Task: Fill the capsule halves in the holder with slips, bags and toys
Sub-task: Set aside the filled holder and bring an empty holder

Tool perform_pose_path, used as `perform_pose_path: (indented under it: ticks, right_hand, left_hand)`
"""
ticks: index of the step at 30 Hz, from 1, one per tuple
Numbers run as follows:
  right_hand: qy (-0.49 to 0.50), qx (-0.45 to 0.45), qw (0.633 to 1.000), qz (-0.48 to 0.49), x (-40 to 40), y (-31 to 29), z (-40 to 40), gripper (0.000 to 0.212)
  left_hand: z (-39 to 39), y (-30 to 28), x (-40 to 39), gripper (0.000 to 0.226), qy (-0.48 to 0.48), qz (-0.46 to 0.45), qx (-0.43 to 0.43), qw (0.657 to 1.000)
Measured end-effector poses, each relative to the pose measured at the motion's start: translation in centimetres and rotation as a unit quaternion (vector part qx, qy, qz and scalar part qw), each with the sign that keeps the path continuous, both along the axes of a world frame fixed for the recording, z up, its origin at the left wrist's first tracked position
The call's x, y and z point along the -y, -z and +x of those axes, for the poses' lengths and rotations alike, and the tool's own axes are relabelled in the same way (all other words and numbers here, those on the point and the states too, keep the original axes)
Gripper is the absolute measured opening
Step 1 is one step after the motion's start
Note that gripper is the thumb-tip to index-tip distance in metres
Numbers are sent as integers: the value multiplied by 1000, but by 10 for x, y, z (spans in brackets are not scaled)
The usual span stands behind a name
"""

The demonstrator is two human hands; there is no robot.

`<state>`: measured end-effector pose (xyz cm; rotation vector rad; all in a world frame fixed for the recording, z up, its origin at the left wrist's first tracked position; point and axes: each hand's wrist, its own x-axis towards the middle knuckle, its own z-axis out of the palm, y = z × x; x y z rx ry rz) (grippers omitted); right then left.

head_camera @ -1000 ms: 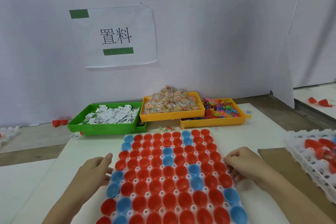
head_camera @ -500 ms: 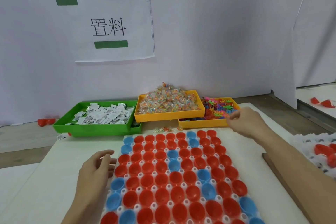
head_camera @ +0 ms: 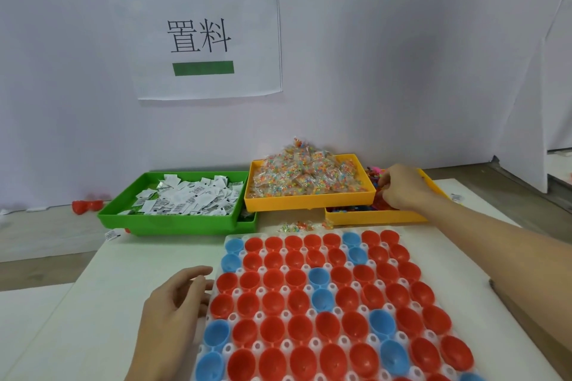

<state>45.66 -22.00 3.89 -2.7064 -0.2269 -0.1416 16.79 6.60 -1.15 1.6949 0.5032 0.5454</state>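
Note:
A white holder [head_camera: 235, 238] full of empty red and blue capsule halves [head_camera: 298, 300] lies on the white board in front of me. Behind it stand three trays: a green tray [head_camera: 173, 221] of white paper slips [head_camera: 188, 198], an orange tray [head_camera: 309, 202] heaped with small clear bags [head_camera: 305, 175] of coloured beads, and an orange tray [head_camera: 371, 219] of small coloured plastic toys [head_camera: 373, 173]. My left hand [head_camera: 176, 303] rests with relaxed fingers against the holder's left edge. My right hand [head_camera: 402, 189] reaches into the toy tray, fingers curled down among the toys.
A few loose bead bags [head_camera: 297, 226] lie between the trays and the holder. A red capsule piece [head_camera: 86, 206] sits on the wooden surface left of the green tray. A paper sign [head_camera: 201, 37] hangs on the white wall behind.
My right hand has left the holder's right side and moved forward and right into the toy tray. My left hand stays at the holder's left edge.

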Motion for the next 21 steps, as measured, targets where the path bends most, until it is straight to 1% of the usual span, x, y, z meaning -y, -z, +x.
perform_pose_path:
  ticks: [3,8,12,15,17,21]
  right_hand:
    - [3,8,1000,23,1,1,3,25]
    - [30,44,992,115,8,3,-5,26]
    - [32,81,965,246,11,-2,-33,28]
    - [4,81,941,328,7,-4,-63,25]
    - [-30,69,926,370,6,-5,-81,24]
    - [-93,35,905,413,8,-9,-107,22]
  left_hand:
    - [0,-1,0,24,3,1,3,1000]
    - [-1,-3,3,25,-3,-1,-6,1000]
    - [-1,0,5,24,-15,1,-20,1000]
    - [-1,2,6,23,-17,10,-32,999]
    - [-2,1,8,27,-11,11,-22,1000]
    - [-6,-4,15,32,11,20,-12,1000]
